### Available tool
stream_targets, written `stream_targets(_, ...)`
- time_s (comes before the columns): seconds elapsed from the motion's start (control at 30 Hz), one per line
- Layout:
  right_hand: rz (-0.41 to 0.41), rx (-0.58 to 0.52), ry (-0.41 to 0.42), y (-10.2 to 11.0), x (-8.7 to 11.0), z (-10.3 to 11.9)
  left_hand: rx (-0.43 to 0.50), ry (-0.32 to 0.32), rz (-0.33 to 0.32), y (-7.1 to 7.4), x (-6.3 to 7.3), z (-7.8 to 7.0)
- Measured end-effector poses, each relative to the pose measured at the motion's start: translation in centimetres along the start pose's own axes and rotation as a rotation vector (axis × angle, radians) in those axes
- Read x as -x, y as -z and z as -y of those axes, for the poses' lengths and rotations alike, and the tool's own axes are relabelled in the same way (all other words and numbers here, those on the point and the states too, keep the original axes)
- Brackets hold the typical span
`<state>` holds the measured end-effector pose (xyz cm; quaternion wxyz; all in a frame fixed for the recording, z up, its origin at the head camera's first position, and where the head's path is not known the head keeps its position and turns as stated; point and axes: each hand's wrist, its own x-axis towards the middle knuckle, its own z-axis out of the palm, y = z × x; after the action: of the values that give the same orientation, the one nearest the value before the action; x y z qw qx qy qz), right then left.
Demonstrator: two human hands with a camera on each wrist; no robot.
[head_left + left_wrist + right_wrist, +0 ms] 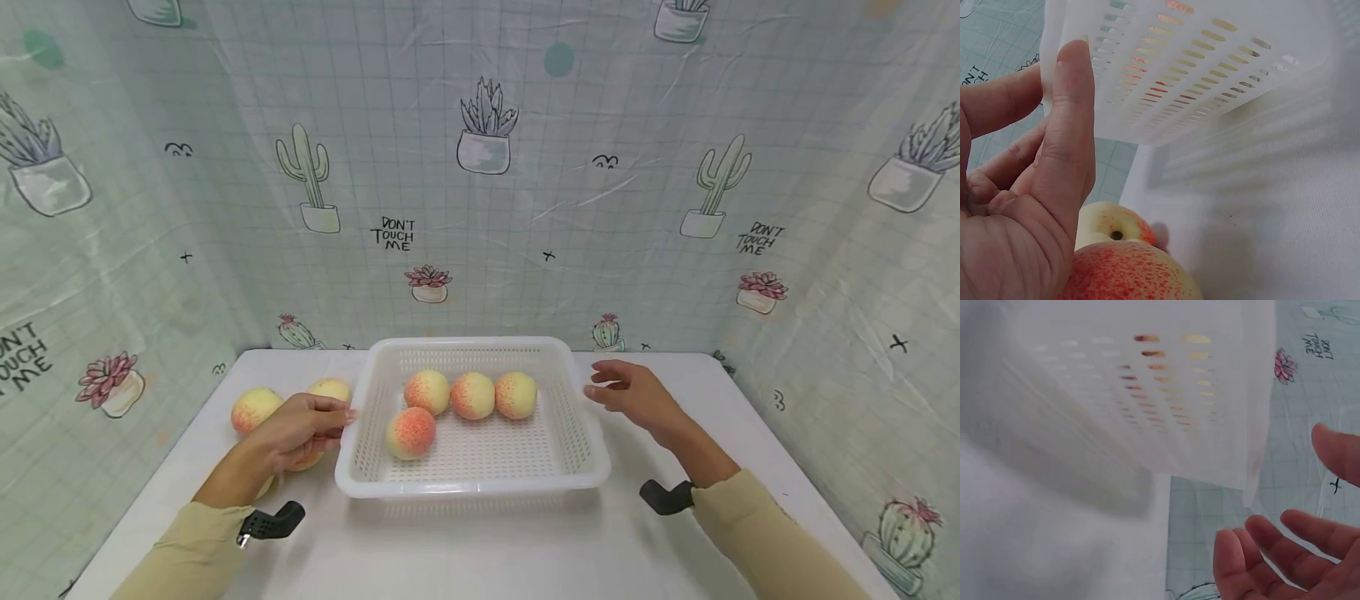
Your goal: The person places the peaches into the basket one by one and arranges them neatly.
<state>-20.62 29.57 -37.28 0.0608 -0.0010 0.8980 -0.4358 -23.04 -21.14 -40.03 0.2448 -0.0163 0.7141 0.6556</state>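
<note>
A white perforated plastic basket (480, 487) stands in the middle, holding several yellow-and-red peaches (411, 433), three of them in a row towards the back. My left hand (300, 429) pinches its left rim between thumb and fingers; in the left wrist view the thumb (1069, 106) lies along the outside wall. On the opposite side, my right hand (637, 396) holds nothing, its fingers loosely bent beside the right rim. The right wrist view shows a small gap between these fingertips (1260, 528) and the basket edge (1257, 444).
More peaches (255, 407) lie on the white table (480, 550) left of the basket, partly hidden behind the left hand and forearm. Cloth (480, 267) printed with potted cacti hangs around the back and sides. Each wrist wears a black strap (667, 497).
</note>
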Motion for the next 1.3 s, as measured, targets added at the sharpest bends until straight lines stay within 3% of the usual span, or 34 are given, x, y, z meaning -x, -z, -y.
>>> stream_targets(0.2,0.018,-0.205,-0.038,-0.7,0.8,-1.6,-0.035,-0.006,-0.008,-0.1,0.0,-0.1)
stream_targets(0.43,0.008,-0.305,-0.087,-1.0,0.9,-2.2,-0.036,-0.004,-0.012,-0.1,0.2,-0.3)
stream_targets(0.83,0.006,-0.369,-0.102,-1.5,0.9,-2.8,-0.040,0.007,-0.026,-0.3,0.2,-0.3)
stream_targets(1.3,0.010,-0.386,-0.110,-1.9,0.8,-2.6,-0.114,-0.007,-0.061,-0.6,0.2,-0.5)
